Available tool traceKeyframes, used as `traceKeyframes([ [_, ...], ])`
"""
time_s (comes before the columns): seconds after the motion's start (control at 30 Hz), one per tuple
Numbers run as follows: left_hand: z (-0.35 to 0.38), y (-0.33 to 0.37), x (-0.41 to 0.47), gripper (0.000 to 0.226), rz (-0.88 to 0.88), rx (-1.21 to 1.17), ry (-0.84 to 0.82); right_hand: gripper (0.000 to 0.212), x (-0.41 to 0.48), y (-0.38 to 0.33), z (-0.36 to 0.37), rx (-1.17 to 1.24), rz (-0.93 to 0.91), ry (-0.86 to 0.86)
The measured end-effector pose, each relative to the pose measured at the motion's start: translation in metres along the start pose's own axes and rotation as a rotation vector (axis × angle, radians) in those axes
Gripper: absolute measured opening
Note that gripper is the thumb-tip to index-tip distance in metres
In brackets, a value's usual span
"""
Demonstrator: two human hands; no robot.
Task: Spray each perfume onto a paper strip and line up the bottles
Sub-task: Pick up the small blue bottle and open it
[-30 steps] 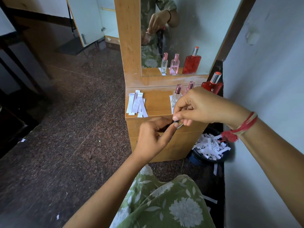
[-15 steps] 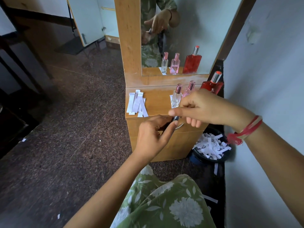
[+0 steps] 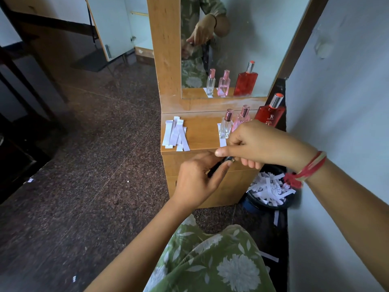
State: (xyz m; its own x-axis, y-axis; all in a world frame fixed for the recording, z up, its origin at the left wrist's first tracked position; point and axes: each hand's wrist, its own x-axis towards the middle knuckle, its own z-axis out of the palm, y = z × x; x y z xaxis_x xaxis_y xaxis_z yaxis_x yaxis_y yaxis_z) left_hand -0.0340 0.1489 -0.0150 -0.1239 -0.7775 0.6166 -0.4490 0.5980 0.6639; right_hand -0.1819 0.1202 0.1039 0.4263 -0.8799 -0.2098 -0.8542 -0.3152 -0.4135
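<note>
My left hand (image 3: 195, 182) grips a slim dark perfume bottle (image 3: 221, 164) in front of the wooden dresser (image 3: 202, 131). My right hand (image 3: 259, 144) pinches the bottle's upper end, its forefinger stretched to the left over it. Behind my right hand three bottles stand in a row by the mirror: a clear bottle (image 3: 226, 128), a pink bottle (image 3: 242, 120) and a larger red bottle (image 3: 270, 116), the last two partly hidden. A white paper strip (image 3: 222, 142) lies under the clear bottle. A loose pile of paper strips (image 3: 175, 134) lies at the top's left end.
A mirror (image 3: 242, 34) rises behind the dresser top and reflects the bottles and my hands. A dark bin (image 3: 269, 190) full of paper strips sits on the floor between dresser and right wall (image 3: 336, 102). Stray strips lie near it. Dark furniture stands at the far left.
My right hand has shifted slightly right and its forefinger has straightened over the dark bottle. More of the bottle's top end now shows between my hands. The left hand has hardly moved.
</note>
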Motion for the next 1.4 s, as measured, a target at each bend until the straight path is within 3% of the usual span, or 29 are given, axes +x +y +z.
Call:
traceKeyframes([
  [0.3,-0.005,-0.001,0.004,0.025,0.012,-0.013,-0.008,0.033,-0.002,0.001,0.006,0.018,-0.112,0.101],
  [0.5,-0.002,0.000,-0.002,0.028,-0.059,-0.156,-0.058,0.023,-0.004,0.006,0.008,0.073,-0.173,0.101],
  [0.6,-0.002,-0.002,-0.006,0.035,-0.120,-0.224,-0.074,0.004,-0.004,0.011,0.000,0.144,-0.233,0.086],
  [0.67,-0.003,-0.003,-0.008,0.037,-0.162,-0.235,-0.058,0.007,-0.003,0.014,-0.006,0.182,-0.229,0.085],
  [0.8,-0.001,-0.001,-0.007,0.038,-0.201,-0.252,-0.016,0.012,-0.004,0.018,-0.009,0.296,-0.197,0.101],
  [0.93,0.002,-0.006,-0.006,0.037,-0.251,-0.261,0.043,0.011,-0.006,0.026,-0.003,0.570,-0.170,0.220],
  [1.1,0.003,-0.002,-0.004,0.014,-0.326,-0.315,0.092,0.019,-0.006,0.029,0.018,1.023,-0.099,0.288],
  [1.23,0.006,-0.006,-0.003,0.028,-0.374,-0.340,0.067,0.022,-0.002,0.039,0.027,1.312,-0.043,0.354],
  [1.3,0.007,-0.009,-0.005,0.032,-0.378,-0.330,0.076,0.022,0.003,0.055,0.036,1.306,0.038,0.451],
  [1.4,0.007,-0.016,-0.008,0.032,-0.396,-0.296,0.101,0.026,0.019,0.090,0.057,1.039,0.228,0.594],
])
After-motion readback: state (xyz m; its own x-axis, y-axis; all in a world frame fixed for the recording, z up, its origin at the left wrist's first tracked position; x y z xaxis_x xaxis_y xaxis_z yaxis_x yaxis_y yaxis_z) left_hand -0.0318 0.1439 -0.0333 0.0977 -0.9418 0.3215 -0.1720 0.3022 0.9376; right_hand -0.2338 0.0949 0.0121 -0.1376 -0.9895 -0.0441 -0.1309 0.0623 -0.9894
